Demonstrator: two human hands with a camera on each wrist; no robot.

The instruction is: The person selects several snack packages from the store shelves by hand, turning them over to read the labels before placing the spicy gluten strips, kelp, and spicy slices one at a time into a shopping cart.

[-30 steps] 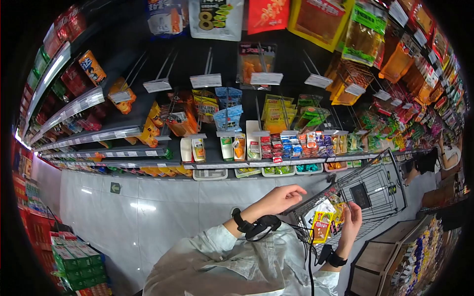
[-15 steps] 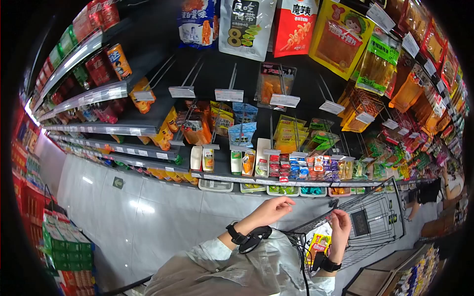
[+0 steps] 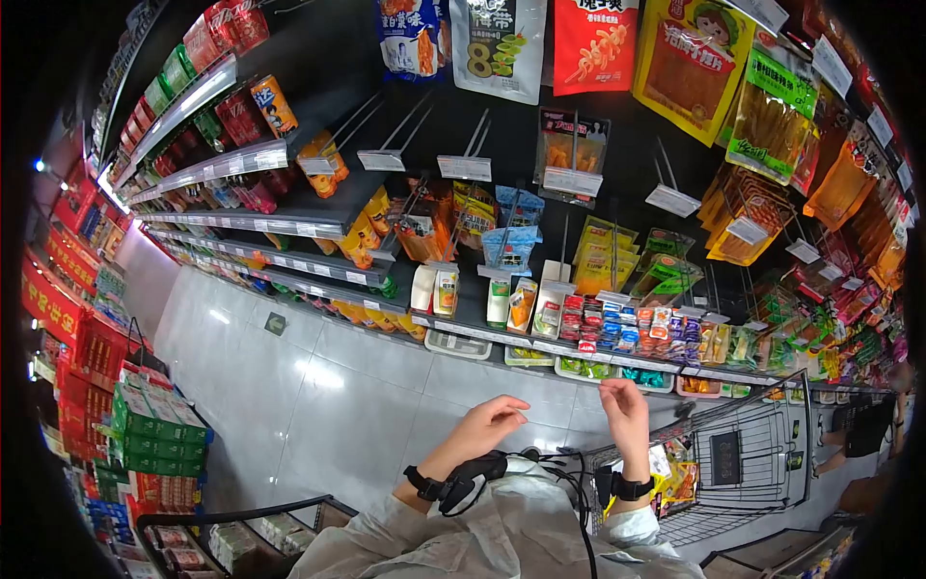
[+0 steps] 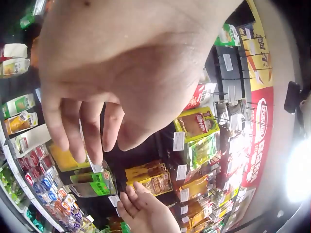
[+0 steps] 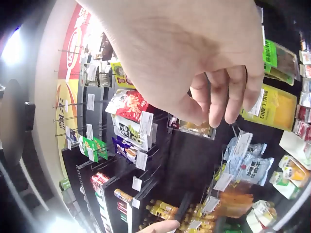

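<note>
Both hands are held out in front of the body, empty, with loosely bent fingers. In the head view my left hand (image 3: 490, 425) hovers over the tiled floor, short of the shelf. My right hand (image 3: 627, 415) is raised beside the near end of a wire shopping cart (image 3: 762, 492). Snack packets (image 3: 680, 482) lie in the cart, partly hidden by the right wrist. Seen from the left wrist, the left hand (image 4: 126, 63) has its fingers pointing down, with the right hand (image 4: 148, 211) below. The right wrist view shows the right hand (image 5: 194, 58) before hanging snack bags.
Ahead, a snack rack carries hanging bags such as a yellow packet (image 3: 693, 68) and a red pouch (image 3: 595, 48). Below are small candy packs (image 3: 627, 328) and trays (image 3: 458, 344). Stacked green boxes (image 3: 159, 425) stand left. A person (image 3: 858, 429) is at far right.
My right hand has moved from above the packets in the cart to the cart's left side. The left hand has shifted left and down in view. The head view has turned.
</note>
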